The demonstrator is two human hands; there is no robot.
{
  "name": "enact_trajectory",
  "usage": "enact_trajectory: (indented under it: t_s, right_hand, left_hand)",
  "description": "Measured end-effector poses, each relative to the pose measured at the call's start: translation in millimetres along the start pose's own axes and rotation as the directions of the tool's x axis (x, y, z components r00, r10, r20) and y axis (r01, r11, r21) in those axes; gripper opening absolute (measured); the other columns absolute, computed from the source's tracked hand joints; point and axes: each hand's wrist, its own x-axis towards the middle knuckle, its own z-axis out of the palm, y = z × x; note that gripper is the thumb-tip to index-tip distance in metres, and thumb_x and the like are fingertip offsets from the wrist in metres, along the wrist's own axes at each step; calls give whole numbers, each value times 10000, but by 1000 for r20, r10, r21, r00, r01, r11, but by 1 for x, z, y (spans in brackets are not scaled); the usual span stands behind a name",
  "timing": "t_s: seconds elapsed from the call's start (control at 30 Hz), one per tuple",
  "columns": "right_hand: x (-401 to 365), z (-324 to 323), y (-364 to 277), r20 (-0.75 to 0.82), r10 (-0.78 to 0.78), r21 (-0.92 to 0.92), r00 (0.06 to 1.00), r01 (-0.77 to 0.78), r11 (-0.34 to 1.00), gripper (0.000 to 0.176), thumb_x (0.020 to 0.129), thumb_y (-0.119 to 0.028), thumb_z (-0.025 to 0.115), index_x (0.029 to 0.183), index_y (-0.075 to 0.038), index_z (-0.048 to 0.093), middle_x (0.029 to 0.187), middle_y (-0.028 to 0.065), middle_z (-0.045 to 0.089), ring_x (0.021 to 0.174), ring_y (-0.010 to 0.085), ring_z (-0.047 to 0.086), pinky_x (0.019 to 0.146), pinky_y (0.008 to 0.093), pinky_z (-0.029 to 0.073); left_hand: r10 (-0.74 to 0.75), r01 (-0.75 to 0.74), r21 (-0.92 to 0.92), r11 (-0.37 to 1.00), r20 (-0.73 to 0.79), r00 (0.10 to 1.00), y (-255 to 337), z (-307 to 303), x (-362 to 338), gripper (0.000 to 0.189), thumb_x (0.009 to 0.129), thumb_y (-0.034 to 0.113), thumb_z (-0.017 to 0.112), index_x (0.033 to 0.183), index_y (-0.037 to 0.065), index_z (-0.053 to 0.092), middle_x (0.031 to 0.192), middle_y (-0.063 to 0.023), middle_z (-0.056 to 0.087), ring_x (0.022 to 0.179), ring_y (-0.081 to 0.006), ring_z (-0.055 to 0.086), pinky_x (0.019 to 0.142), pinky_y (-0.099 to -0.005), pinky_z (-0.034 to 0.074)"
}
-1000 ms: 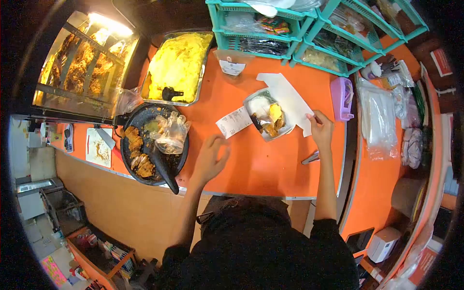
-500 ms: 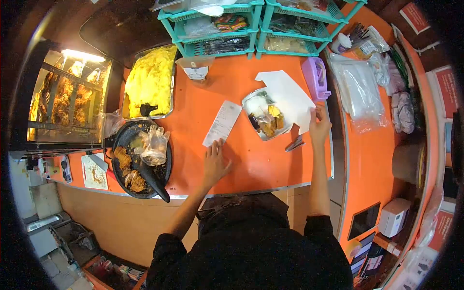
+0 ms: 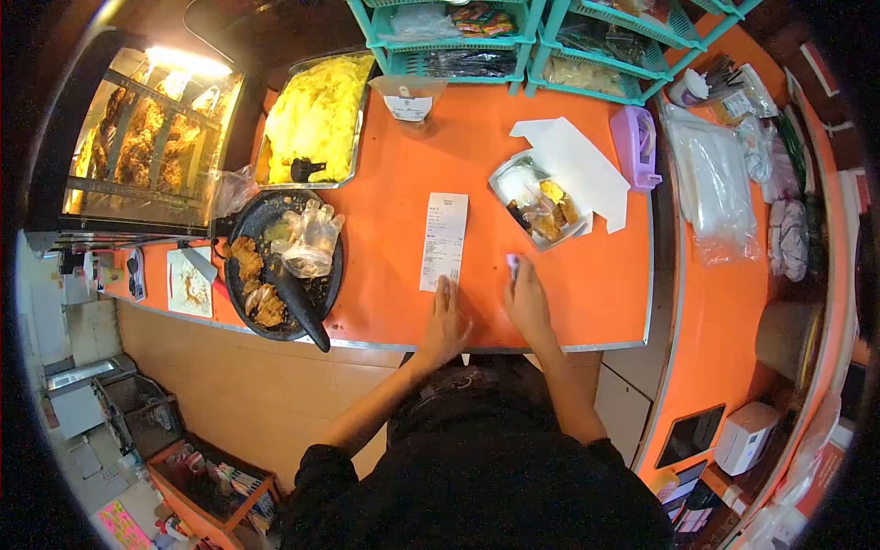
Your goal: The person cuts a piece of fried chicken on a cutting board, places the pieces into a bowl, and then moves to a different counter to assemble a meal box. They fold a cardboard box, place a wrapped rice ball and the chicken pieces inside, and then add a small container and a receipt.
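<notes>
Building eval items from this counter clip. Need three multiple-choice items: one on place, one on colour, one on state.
1. Where does the left hand rest?
A. on the near end of the receipt
B. in the air, touching nothing
C. out of view

2. What colour is the counter?
A. white
B. orange
C. green

3. How is the food box?
A. lid shut
B. open, lid folded back
C. upside down

Answers:
1 A: its fingertips lie on the slip's near edge, while the right hand beside it pinches a small item.
2 B: the bare top is orange all over.
3 B: food shows inside, and the white lid lies flat behind it.
</notes>
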Motion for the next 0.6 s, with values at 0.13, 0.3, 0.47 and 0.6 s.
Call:
enact_trajectory:
  t_s: [0.13, 0.3, 0.47, 0.6]
  right_hand:
    - [73, 42, -50, 155, -303, -186, 940, 329, 926, 511, 905, -87, 572, 1399, -81, 444, 1175, 186, 563, 1081, 369, 577, 889, 450, 507]
    - [120, 19, -68, 97, -493, -324, 865, 496, 806, 591, 848, -217, 667, 1411, -184, 487, 1162, 133, 565, 1011, 321, 572, 830, 445, 501]
    - [163, -136, -12, -443, -312, -583, 840, -5, 812, 723, 810, -183, 717, 1458, -201, 397, 1244, 183, 561, 950, 368, 578, 858, 509, 449]
    - [157, -185, 41, -113, -74, -336, 991, 32, 941, 751, 802, -46, 696, 1460, -202, 368, 1231, 221, 597, 809, 337, 629, 732, 445, 504]
  left_hand:
    - [84, -79, -159, 984, 22, 996, -13, -6, -6, 867, 833, 155, 692, 1506, -64, 190, 1537, -366, 137, 1392, -535, 253, 1118, -512, 344]
    - [151, -158, -80, 984, -88, 985, -29, 2, -1, 916, 799, 111, 717, 1538, -2, 186, 1530, -334, 181, 1307, -515, 388, 1055, -512, 423]
    - [14, -10, 40, 999, -103, 995, 3, -19, 13, 733, 804, 202, 718, 1432, 30, 383, 1410, -273, 363, 1141, -425, 502, 947, -526, 461]
    - [180, -190, -202, 961, -67, 981, 100, -20, 56, 677, 808, 292, 731, 1360, 33, 438, 1389, -231, 397, 1217, -431, 454, 1003, -511, 413]
